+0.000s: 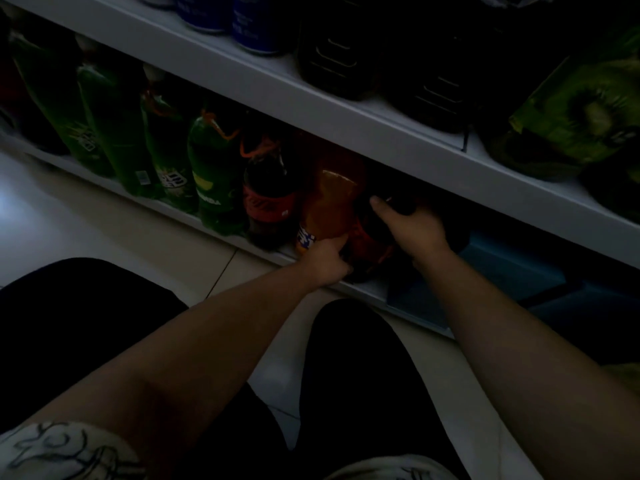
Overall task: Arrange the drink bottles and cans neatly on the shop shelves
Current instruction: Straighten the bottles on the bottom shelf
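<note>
On the bottom shelf [221, 233], green bottles [104, 126] stand in a row, then a cola bottle [266, 195] and an orange bottle [332, 202]. The left hand [325, 259], fingers curled, touches the orange bottle's base; I cannot tell whether it grips. Just beside it, the right hand [412, 226] clasps the top of a dark red-labelled bottle [370, 244] leaning on the shelf edge.

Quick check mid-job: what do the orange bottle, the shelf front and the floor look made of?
Orange bottle: likely clear plastic, glossy, with the drink's colour showing through and a printed label low down.
Shelf front: looks like painted metal, smooth, pale and matt; the dim light leaves it open.
Floor: pale glossy tiles, with a joint line and soft reflections.
</note>
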### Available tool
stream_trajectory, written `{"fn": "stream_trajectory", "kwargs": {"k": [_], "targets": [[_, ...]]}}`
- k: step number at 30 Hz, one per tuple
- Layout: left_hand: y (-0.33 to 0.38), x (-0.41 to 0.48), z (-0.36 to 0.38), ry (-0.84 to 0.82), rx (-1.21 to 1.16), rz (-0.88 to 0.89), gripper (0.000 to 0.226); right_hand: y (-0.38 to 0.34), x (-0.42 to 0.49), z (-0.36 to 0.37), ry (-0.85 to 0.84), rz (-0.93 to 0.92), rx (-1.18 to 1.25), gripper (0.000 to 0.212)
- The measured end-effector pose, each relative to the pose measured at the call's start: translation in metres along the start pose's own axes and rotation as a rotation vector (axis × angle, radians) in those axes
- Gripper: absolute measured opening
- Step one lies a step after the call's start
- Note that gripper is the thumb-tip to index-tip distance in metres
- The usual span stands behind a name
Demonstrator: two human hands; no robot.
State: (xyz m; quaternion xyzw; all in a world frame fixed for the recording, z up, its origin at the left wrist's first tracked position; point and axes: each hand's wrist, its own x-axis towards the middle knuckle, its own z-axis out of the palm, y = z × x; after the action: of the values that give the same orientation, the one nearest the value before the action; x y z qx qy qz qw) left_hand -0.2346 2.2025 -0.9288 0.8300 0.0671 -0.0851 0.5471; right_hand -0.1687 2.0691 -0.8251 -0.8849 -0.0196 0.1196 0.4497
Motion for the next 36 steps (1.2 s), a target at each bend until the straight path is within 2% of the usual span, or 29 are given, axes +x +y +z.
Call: {"fn": "stream_trajectory", "kwargs": {"k": [3,7,13,17,22,29,32,34,36], "targets": [[0.005,-0.001,0.005,-0.052,-0.044,-0.026,0.069,0.005,-0.003,0.001,0.056,-0.001,0.118,0.042],[0.005,-0.001,0.012,-0.031,0.023,-0.027,0.064,0.004,0.001,-0.004,0.043,-0.026,0.096,0.039],[0.005,-0.004,0.012,-0.052,-0.023,-0.009,0.064,0.004,0.003,-0.006,0.129,-0.008,0.065,0.056],[0.005,-0.001,0.007,-0.046,0.126,0.087,0.052,0.004,0.006,-0.006,0.189,0.025,0.143,0.061],[0.008,0.001,0.006,-0.093,0.173,0.127,0.044,0.005,0.009,-0.004,0.203,0.044,0.170,0.073],[0.013,0.001,0.008,-0.168,0.177,0.095,0.043,0.005,0.011,-0.014,0.175,0.073,0.242,0.064],[0.021,-0.003,0.000,-0.171,0.177,0.003,0.038,0.001,-0.001,-0.012,0.177,0.071,0.243,0.061],[0.021,-0.009,-0.011,-0.136,0.266,-0.042,0.036,0.004,-0.016,-0.010,0.233,0.071,0.232,0.064],[0.016,-0.016,-0.033,-0.141,0.361,-0.036,0.032,0.010,-0.044,-0.004,0.364,0.051,0.238,0.072]]}}
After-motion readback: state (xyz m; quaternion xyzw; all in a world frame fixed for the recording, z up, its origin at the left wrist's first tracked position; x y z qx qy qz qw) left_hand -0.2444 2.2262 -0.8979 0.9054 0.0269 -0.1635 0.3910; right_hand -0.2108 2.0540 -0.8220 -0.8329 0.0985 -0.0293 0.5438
